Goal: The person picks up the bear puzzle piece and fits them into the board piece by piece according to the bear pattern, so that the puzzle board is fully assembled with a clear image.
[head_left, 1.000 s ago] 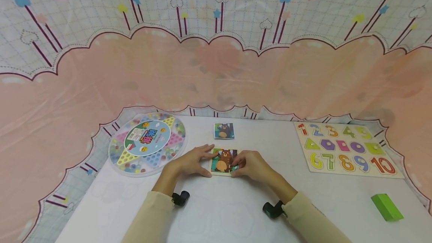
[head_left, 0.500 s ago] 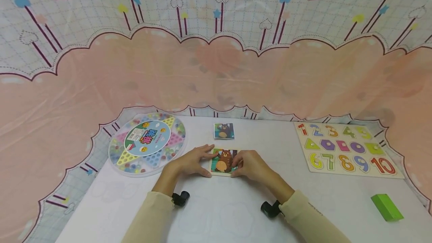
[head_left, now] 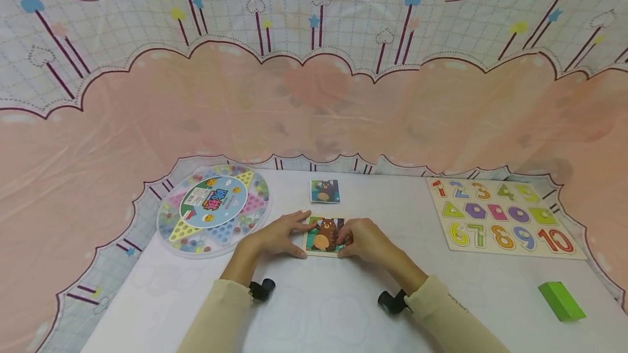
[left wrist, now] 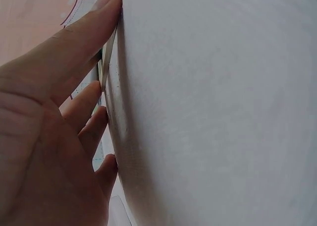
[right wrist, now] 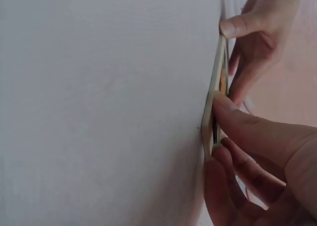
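A small square bear puzzle (head_left: 324, 236) in a pale wooden tray (head_left: 321, 255) lies on the white table between my hands. My left hand (head_left: 282, 235) rests at its left side, thumb at the near left corner and the index fingertip on the picture. In the left wrist view the left fingers (left wrist: 91, 132) look fairly straight and touch the tabletop. At the right side my right hand (head_left: 367, 241) grips the puzzle, its thumb (right wrist: 237, 117) on the near edge and the other fingers curled round the right edge. Those fingers hide the picture's right part.
Behind the puzzle lies a matching bear picture (head_left: 325, 191). A round Chinese checkers set (head_left: 213, 211) with coloured marbles sits at left. A number and shape board (head_left: 505, 217) stands at right, with a green block (head_left: 561, 301) nearer the front. A patterned cloth (head_left: 314, 108) hangs behind.
A tilted puzzle piece under my right fingertips at the lower right has come down flat into the picture. My right forearm has shifted slightly left; my left hand stays put.
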Action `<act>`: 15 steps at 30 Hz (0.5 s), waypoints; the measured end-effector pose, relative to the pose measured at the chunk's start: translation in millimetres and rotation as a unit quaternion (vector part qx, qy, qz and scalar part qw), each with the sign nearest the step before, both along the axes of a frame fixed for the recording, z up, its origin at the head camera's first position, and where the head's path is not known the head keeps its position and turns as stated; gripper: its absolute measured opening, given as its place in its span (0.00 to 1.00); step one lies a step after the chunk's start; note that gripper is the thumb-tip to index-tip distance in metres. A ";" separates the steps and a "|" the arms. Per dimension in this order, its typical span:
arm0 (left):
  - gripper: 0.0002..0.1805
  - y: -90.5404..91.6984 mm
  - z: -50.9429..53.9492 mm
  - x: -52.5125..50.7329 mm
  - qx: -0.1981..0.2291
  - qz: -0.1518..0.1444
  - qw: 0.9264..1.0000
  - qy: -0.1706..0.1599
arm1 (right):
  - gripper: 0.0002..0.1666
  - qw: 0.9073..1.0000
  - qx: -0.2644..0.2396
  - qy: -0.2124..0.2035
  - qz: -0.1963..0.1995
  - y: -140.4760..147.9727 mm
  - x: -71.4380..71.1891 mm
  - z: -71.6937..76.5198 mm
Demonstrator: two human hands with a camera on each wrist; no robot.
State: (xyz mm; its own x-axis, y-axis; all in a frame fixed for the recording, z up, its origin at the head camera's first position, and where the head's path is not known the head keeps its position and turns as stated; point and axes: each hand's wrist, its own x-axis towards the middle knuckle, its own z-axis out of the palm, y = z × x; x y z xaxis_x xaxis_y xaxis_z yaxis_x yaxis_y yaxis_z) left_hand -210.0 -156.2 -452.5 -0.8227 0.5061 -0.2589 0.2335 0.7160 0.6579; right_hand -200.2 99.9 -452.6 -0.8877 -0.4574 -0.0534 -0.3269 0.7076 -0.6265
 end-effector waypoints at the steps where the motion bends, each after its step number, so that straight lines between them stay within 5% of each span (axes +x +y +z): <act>1: 0.40 0.0 0.3 0.0 0.000 0.000 1.000 0.000 | 0.08 1.000 -0.003 -0.003 0.004 0.8 -0.8 0.1; 7: 0.40 0.0 1.9 -0.2 -0.001 -0.001 1.000 0.004 | 0.04 0.999 -0.024 -0.014 0.034 5.2 -5.3 1.5; 15: 0.40 -0.7 1.6 -0.1 -0.001 -0.002 1.000 0.001 | 0.03 0.998 -0.043 -0.038 0.014 4.8 -7.3 -0.7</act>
State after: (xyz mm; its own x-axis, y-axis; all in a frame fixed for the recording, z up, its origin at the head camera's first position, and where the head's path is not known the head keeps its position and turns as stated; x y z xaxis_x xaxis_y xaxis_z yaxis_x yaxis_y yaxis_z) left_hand -210.1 -156.9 -450.9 -0.8205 0.5094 -0.2594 0.2378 0.7168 0.6555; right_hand -207.5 104.7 -453.3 -0.8693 -0.4880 -0.0794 -0.2954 0.6414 -0.7081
